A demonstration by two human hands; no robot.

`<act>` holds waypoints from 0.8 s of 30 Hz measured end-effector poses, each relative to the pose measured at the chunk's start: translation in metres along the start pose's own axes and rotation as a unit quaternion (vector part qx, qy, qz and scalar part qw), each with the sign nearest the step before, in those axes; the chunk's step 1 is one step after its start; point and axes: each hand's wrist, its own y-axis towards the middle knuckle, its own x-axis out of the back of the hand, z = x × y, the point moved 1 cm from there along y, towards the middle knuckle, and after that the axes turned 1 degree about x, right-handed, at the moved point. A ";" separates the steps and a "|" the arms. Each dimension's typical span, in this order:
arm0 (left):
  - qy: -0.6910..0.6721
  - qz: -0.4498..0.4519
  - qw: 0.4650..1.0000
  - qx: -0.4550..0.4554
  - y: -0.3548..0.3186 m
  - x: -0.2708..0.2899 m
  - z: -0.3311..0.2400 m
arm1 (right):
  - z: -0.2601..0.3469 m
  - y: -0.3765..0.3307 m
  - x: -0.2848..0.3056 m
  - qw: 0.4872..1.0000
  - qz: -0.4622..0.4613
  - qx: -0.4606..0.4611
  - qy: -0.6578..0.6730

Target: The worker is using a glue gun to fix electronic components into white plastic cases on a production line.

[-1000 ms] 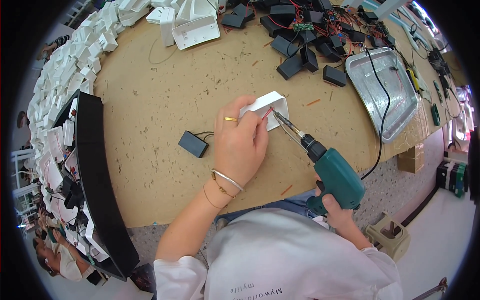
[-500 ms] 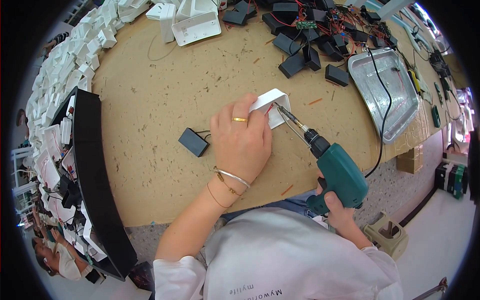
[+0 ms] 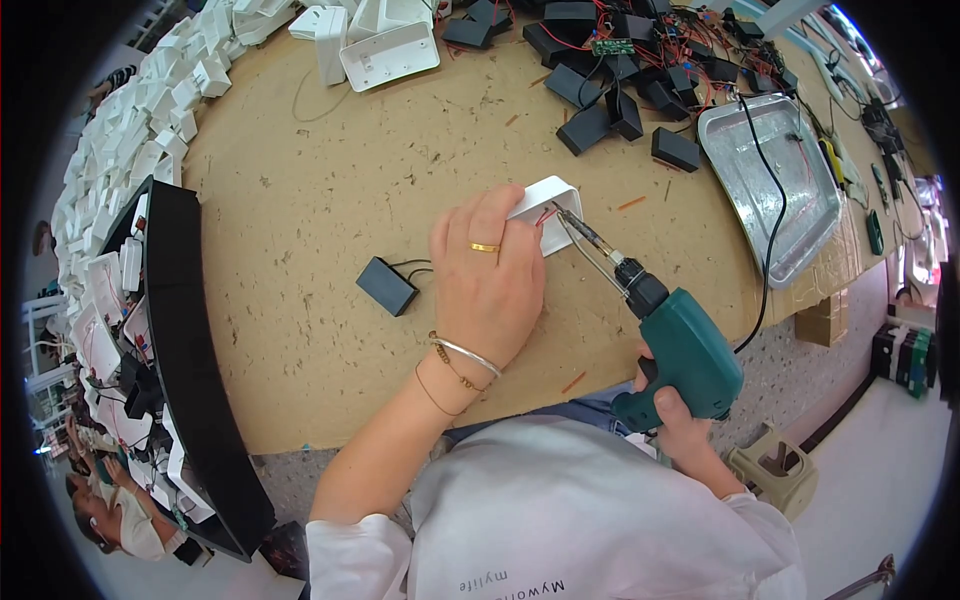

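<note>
My left hand is closed on a small white plastic housing, its fingers bent over the near-left side. Inside the housing show short red wires, partly hidden by my fingers. A green pistol-shaped soldering gun is gripped in my right hand, with fingers around its handle. Its thin tip and the bent feed tube beside it reach into the housing's open side, close to the wires; whether the tip touches cannot be told. Left of my left hand lies a black box whose black leads run under that hand.
Black boxes with tangled red wires pile up at the back right, beside a metal tray crossed by a black cord. White housings heap at the far left. A black bin of wired housings stands left. A co-worker sits beyond it.
The soldering gun has drawn back slightly to the right. My left hand has shifted a little rightward over the housing, uncovering more of the black box's leads.
</note>
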 end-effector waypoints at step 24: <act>0.038 0.007 0.999 -0.017 0.001 -0.003 0.002 | 0.000 0.000 -0.001 1.000 -0.004 -0.020 0.006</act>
